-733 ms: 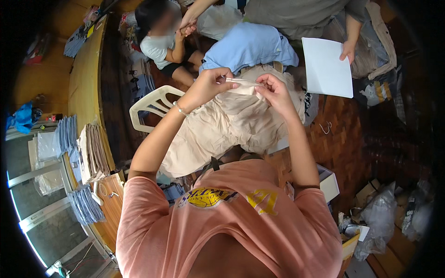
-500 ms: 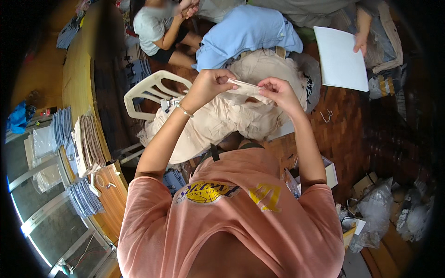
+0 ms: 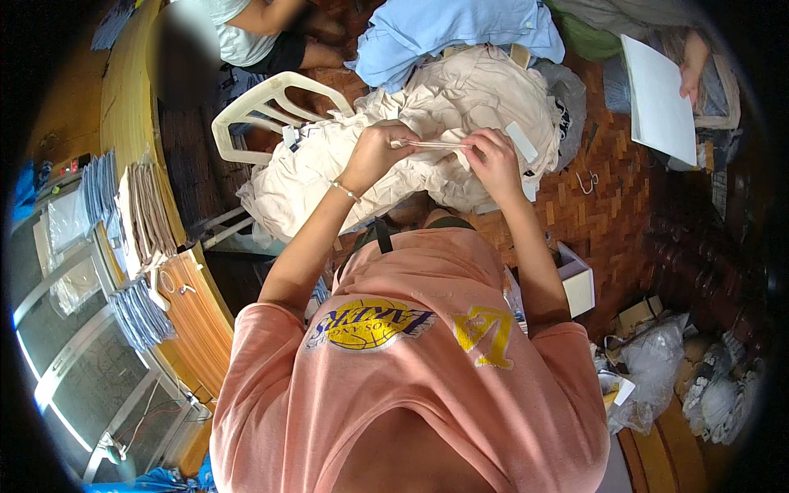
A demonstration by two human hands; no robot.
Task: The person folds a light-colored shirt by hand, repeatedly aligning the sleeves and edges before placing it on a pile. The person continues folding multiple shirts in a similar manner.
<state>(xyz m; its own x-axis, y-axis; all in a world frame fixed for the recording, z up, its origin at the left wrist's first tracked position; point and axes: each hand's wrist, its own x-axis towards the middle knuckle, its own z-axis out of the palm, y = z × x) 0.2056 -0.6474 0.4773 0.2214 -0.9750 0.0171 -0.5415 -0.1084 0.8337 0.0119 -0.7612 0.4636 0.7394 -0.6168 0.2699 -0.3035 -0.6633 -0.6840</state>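
Observation:
My left hand (image 3: 381, 152) and my right hand (image 3: 493, 158) are raised in front of me, each pinching one end of a narrow folded edge of beige cloth (image 3: 432, 145). Between my fingers the strip is drawn out nearly straight. Under and behind it spreads a large crumpled heap of beige cloth (image 3: 300, 193), seemingly fabric garments. Whether the pinched edge belongs to the heap is hard to make out. A white tag-like strip (image 3: 521, 141) lies on the heap beside my right hand.
A white plastic chair (image 3: 279, 86) stands left of the heap, a bundle of light blue cloth (image 3: 460, 37) beyond it. Folded garments (image 3: 148, 214) sit along the left shelf. A person's hand (image 3: 694, 70) holds a white board (image 3: 657, 99). Plastic bags (image 3: 653, 361) lie lower right.
My view has tilted, so the heap and chair sit higher. The cloth edge between my hands looks narrower and straighter. The white board has shifted right in the picture.

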